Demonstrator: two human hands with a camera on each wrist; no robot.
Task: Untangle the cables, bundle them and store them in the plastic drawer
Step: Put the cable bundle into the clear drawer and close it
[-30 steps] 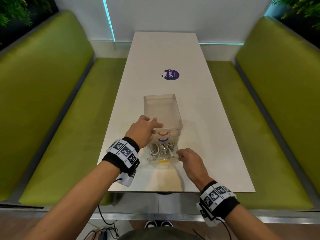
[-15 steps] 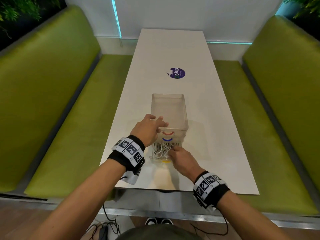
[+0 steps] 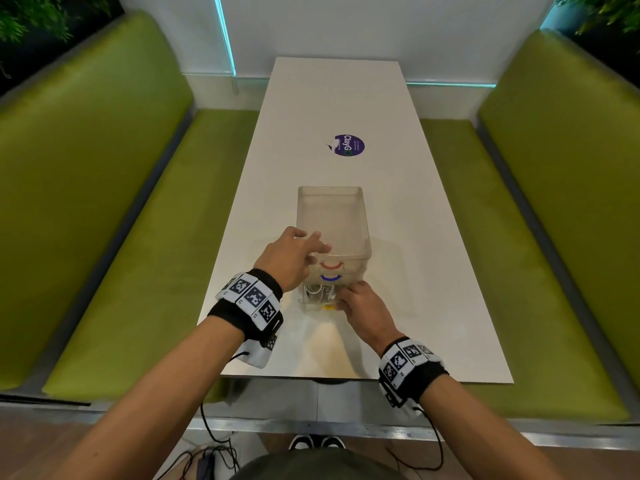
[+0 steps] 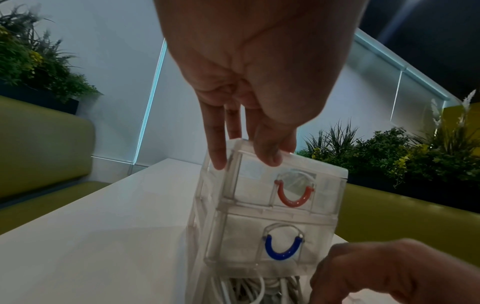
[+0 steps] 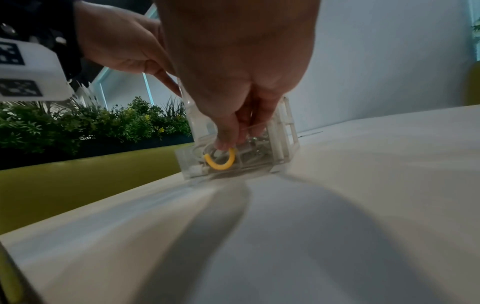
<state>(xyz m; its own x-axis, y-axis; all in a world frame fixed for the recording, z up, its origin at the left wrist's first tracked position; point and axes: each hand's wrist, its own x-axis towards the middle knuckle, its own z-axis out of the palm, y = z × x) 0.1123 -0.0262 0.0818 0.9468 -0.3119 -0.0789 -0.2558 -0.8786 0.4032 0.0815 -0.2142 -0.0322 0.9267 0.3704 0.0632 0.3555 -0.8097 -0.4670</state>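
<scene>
At desk's near end, bottom drawer (image 3: 318, 299) juts toward me, white cables (image 3: 317, 292) inside. My right hand (image 3: 363, 311) pinches its yellow handle (image 5: 221, 161), seemingly; left hand (image 3: 294, 259), fingers straight, steadies the cabinet (image 3: 334, 220). Drawer's long axis runs straight away.

One clear plastic drawer unit (image 3: 332, 220) with three handles: red (image 3: 331, 265), blue (image 3: 330, 278), yellow (image 5: 220, 160). Two hands, left (image 3: 291, 261) and right (image 3: 363, 306); one white table (image 3: 433, 271); two green benches (image 3: 104, 237); one purple sticker (image 3: 349, 145).
</scene>
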